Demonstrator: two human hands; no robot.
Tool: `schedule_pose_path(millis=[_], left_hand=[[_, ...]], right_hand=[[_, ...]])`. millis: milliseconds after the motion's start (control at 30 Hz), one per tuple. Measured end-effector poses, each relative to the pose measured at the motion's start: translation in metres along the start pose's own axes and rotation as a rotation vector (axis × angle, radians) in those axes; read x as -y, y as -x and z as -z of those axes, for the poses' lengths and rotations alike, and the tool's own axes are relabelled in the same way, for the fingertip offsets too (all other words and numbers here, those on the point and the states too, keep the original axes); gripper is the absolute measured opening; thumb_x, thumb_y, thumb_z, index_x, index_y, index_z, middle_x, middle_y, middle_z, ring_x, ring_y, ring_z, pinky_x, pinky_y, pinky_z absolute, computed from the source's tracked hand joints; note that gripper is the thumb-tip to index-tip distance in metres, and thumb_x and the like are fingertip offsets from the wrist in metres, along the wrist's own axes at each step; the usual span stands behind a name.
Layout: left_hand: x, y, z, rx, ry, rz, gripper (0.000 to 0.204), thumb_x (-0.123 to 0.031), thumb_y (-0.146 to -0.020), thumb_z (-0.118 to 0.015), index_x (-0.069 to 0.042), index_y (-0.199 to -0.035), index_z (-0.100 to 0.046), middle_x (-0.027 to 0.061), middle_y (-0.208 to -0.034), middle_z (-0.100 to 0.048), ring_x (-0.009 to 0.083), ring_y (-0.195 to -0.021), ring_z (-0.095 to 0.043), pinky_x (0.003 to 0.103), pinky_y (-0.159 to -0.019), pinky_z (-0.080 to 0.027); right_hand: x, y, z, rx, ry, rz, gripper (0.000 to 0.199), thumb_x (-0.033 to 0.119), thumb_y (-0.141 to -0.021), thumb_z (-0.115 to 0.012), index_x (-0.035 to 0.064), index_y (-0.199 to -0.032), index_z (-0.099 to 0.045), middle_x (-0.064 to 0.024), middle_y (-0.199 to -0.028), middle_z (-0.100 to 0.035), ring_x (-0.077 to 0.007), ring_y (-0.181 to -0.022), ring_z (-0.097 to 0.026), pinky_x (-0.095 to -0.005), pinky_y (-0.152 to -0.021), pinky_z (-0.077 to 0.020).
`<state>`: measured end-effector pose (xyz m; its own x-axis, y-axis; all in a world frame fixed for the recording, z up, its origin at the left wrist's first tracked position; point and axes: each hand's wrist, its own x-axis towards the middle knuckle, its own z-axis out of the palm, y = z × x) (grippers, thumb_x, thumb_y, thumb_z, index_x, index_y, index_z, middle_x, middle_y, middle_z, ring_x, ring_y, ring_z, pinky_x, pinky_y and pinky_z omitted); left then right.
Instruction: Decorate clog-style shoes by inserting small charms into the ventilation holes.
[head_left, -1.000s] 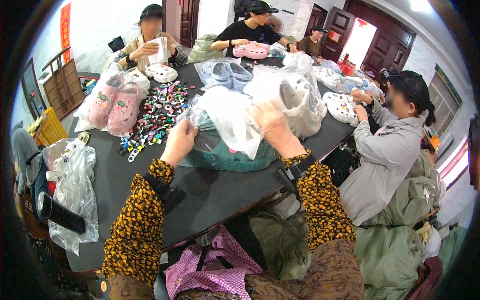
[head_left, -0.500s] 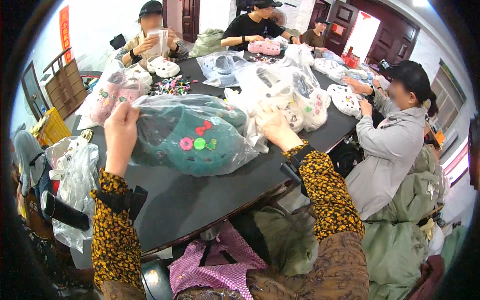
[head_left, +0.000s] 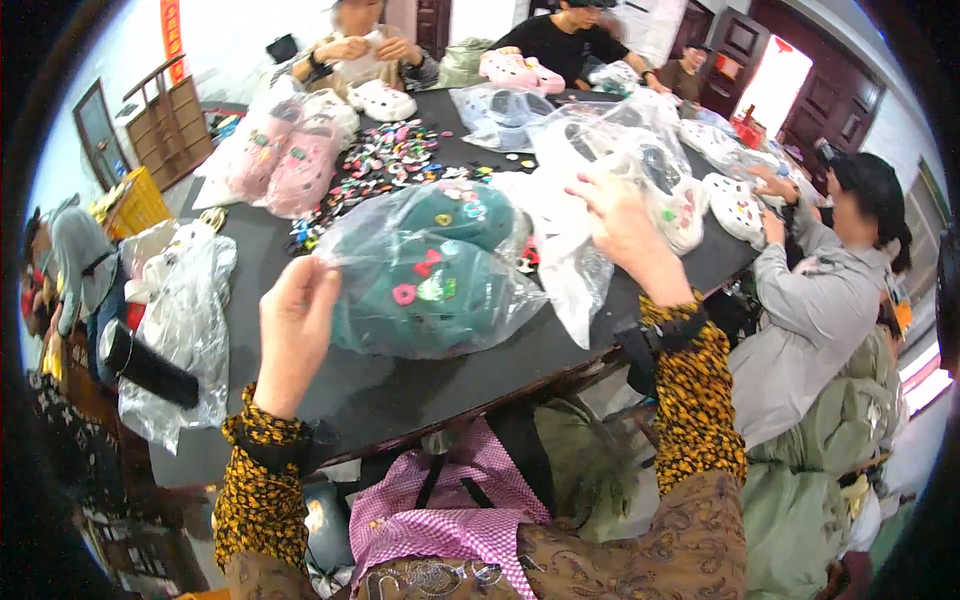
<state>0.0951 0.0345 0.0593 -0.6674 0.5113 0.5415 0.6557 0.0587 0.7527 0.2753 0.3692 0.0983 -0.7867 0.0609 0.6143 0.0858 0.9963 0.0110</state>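
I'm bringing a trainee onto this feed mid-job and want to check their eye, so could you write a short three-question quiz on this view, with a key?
1. What colour are the clogs inside the clear bag that the left hand pinches?
A) pink
B) green
C) black

2. True or false: small colourful charms lie loose on the table.

3. Which of the wearer's hands is nearer the bagged pink clogs?

Key:
1. B, green
2. True
3. The left hand

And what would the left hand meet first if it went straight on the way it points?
The left hand would likely meet the clear bag it pinches, then perhaps the green clogs; depth is unclear.
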Motion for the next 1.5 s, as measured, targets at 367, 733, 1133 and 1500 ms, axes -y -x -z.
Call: schedule_pose_path(millis=[367, 733, 1133, 1500], left_hand=[[-0.003, 0.002, 0.015, 0.281, -0.404, -0.396, 0.024, 0.005, -0.083, -0.051, 0.002, -0.103, -0.064, 0.0161, -0.106, -0.063, 0.0346, -0.096, -0.061, 0.036, -0.083, -0.049], [0.066, -0.085, -0.001, 0.65, -0.678, -0.573, 0.064, -0.025, -0.078, -0.067, 0.0, -0.132, -0.04, 0.0227, -0.123, -0.052, 0.0403, -0.114, -0.049, 0.044, -0.095, -0.042], [0.076, -0.088, -0.003, 0.683, -0.712, -0.503, 0.036, -0.02, -0.077, -0.065, -0.001, -0.106, -0.054, 0.0216, -0.101, -0.058, 0.0408, -0.093, -0.057, 0.046, -0.078, -0.048], [-0.011, -0.044, 0.047, 0.394, -0.697, -0.54, 0.023, 0.001, -0.072, -0.057, 0.0, -0.094, -0.056, 0.0175, -0.097, -0.054, 0.038, -0.09, -0.056, 0.042, -0.077, -0.047]], right_hand=[[0.082, 0.005, -0.042, 0.283, -0.344, 0.077, 0.033, 0.022, -0.088, -0.056, 0.0007, -0.113, -0.056, -0.019, -0.109, -0.06, -0.0355, -0.102, -0.058, -0.0412, -0.087, -0.0469], [0.05, 0.033, -0.053, 0.534, -0.472, -0.324, 0.068, 0.045, -0.083, -0.063, 0.0003, -0.131, -0.045, -0.0282, -0.107, -0.06, -0.0409, -0.101, -0.058, -0.0433, -0.085, -0.0458], [0.025, 0.06, -0.101, 0.178, -0.876, -0.503, 0.039, 0.013, -0.079, -0.067, 0.0015, -0.115, -0.058, -0.0135, -0.085, -0.066, -0.0191, -0.076, -0.062, -0.0345, -0.068, -0.0479], [0.024, 0.03, -0.054, 0.059, -0.983, -0.773, 0.069, 0.003, -0.079, -0.062, 0.004, -0.141, -0.033, -0.0156, -0.121, -0.053, -0.0101, -0.072, -0.059, -0.0237, -0.053, -0.0473]])
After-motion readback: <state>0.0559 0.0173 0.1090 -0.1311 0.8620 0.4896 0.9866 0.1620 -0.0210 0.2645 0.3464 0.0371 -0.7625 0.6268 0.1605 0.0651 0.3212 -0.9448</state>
